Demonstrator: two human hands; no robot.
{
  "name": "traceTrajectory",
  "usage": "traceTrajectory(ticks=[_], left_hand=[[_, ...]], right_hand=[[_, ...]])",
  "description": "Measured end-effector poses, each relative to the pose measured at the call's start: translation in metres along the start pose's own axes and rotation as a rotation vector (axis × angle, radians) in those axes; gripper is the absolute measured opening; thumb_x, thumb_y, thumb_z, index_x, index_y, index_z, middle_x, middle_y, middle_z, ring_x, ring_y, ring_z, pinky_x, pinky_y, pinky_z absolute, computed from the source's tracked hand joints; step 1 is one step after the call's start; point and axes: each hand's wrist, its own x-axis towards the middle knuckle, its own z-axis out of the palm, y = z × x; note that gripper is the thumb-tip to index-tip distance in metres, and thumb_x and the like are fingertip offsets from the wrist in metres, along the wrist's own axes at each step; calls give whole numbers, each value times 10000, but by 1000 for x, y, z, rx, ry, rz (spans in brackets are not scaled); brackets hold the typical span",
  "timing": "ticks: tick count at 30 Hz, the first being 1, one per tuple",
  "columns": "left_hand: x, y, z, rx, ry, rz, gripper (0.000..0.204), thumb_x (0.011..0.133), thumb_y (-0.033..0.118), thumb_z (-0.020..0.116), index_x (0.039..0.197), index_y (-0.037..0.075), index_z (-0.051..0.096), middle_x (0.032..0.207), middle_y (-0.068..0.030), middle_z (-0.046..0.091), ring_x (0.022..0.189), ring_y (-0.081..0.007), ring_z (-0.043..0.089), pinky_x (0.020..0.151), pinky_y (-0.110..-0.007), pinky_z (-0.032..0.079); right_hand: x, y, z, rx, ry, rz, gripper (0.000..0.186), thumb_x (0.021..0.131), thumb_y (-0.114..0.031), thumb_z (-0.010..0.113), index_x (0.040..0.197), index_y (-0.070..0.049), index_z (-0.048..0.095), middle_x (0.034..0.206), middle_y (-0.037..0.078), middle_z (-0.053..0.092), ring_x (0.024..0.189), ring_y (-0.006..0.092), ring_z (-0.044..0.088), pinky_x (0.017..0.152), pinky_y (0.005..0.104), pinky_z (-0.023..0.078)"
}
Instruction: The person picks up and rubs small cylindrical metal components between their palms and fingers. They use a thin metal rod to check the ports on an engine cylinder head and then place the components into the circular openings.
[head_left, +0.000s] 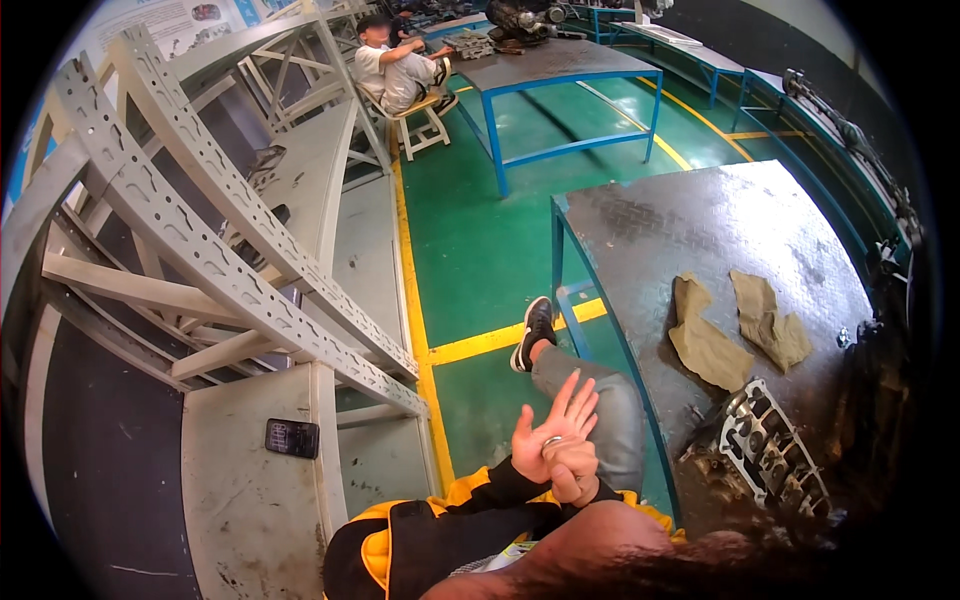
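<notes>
My left hand is held palm up, thumb and fingers spread. My right hand is closed over the heel of that palm; a small shiny ring-like metal piece shows at its curled fingers, though whether worn or held I cannot tell. Beside my knee, a metal engine cylinder head lies on the steel-topped bench, with two crumpled brown paper pieces above it. A black phone lies on the grey shelf at my left.
Perforated grey racks line the left. A person sits on a wooden chair by another blue-framed table bearing engine parts. Benches with metal parts run along the right. Yellow lines cross the green floor.
</notes>
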Motion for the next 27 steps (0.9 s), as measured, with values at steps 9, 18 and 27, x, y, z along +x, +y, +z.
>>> traceTrajectory(ticks=[9,18,27], left_hand=[[-22,-14,-58,-330,-124,-310,619,1042,478,297,1439,17,411,1382,-257,522,1364,-419,408,1135,-470,312],[-38,-21,-75,-255,-119,-286,584,1042,468,300,1183,10,636,1047,-174,688,1150,-425,575,1082,-536,360],[-59,-47,-74,-485,162,-203,541,1028,463,395,1249,-10,534,1284,-168,564,1246,-361,501,1120,-502,350]], right_hand=[[-10,-9,5,-26,-16,-10,210,789,-65,535,592,-18,481,581,95,495,505,246,479,551,369,377],[-11,-20,12,-175,-204,-55,273,831,-89,509,566,-48,459,546,92,480,469,237,478,522,348,373],[-49,1,20,-22,76,404,133,844,-76,645,774,-20,547,687,7,539,627,71,497,576,241,373]])
